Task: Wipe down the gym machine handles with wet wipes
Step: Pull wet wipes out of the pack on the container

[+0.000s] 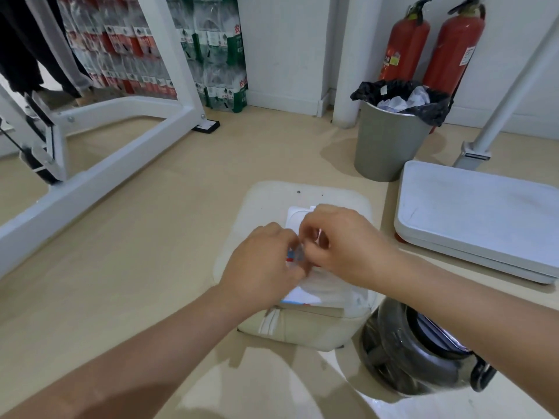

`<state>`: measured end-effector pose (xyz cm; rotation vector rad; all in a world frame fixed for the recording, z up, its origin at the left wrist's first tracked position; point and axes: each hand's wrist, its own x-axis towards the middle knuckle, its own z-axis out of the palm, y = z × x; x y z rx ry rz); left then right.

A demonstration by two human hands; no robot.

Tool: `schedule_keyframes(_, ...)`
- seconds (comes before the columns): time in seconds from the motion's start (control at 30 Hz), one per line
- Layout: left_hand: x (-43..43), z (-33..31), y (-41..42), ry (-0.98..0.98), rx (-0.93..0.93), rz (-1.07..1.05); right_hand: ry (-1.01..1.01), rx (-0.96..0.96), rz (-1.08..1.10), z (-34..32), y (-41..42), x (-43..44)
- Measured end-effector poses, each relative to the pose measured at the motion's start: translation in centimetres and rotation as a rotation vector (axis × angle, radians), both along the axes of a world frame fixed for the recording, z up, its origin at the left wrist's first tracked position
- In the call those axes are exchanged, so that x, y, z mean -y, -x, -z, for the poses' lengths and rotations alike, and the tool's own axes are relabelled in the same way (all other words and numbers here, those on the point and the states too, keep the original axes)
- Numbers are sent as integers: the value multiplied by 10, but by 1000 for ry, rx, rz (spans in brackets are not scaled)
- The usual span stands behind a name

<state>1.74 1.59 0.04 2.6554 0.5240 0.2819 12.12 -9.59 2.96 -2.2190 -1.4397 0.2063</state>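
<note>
A white pack of wet wipes point(325, 290) lies on a cream padded stool point(272, 207) in the middle of the view. Both my hands are on top of it. My left hand point(263, 264) pinches the pack's seal flap, which has a red and blue tab, at its left side. My right hand point(341, 243) has its fingers curled down on the pack's opening beside the left hand. Most of the pack's top is hidden under my hands. A white gym machine frame point(99, 164) stands at the left; its handles are not visible.
A grey bin point(390, 140) with a black liner and crumpled paper stands behind the stool, with two red fire extinguishers point(435, 46) behind it. A white platform point(478, 219) lies at the right. A dark round object point(420, 352) sits at lower right. Packs of bottled water point(169, 43) line the far wall.
</note>
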Motion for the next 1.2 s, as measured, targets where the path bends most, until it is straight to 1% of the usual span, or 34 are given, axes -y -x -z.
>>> schedule_keyframes(0.07,-5,0,-5,166,31,-120,-136,-342,111,4,-6,-3)
schedule_keyframes(0.1,-8,0,-5,208,46,-157,-166,-474,146,5,-9,-2)
schedule_keyframes(0.13,-12,1,-4,252,57,-179,-142,-512,141,4,-13,1)
schedule_keyframes(0.17,-15,1,-3,318,65,-192,-65,-460,83,4,-16,5)
schedule_keyframes(0.2,-17,1,-1,405,67,-198,50,-346,-2,5,-19,8)
schedule_keyframes(0.23,-19,0,1,494,65,-201,166,-180,-88,8,-20,9)
schedule_keyframes(0.27,-21,0,2,561,63,-201,241,34,-171,12,-19,10)
schedule_keyframes(0.3,-22,-1,2,600,64,-199,263,268,-245,17,-16,9)
schedule_keyframes(0.33,-23,-1,2,617,68,-193,253,462,-304,22,-14,8)
schedule_keyframes(0.37,-24,-1,2,620,74,-182,241,578,-339,25,-11,7)
schedule_keyframes(0.43,-24,-1,2,598,80,-163,278,703,-365,21,-5,4)
schedule_keyframes(0.5,-24,0,2,586,81,-149,293,738,-362,19,-2,0)
schedule_keyframes(0.6,-26,4,3,586,86,-141,319,677,-378,18,7,-6)
schedule_keyframes(0.7,-25,9,6,517,112,-131,391,599,-404,17,0,-9)
schedule_keyframes(0.77,-24,12,8,455,149,-77,394,499,-426,20,-7,-10)
schedule_keyframes(0.8,-24,12,9,386,162,-19,386,437,-417,22,-11,-9)
schedule_keyframes(0.87,-24,9,7,187,137,112,346,307,-380,24,-15,-6)
schedule_keyframes(0.93,-24,4,4,8,58,211,286,204,-321,26,-17,-3)
schedule_keyframes(1.0,-23,-2,-1,-90,-22,272,267,113,-259,27,-20,0)
schedule_keyframes(1.1,-19,-8,-7,-125,-81,293,230,30,-221,28,-19,1)
schedule_keyframes(1.2,-17,-7,-11,-32,-88,226,175,-3,-207,29,-17,3)
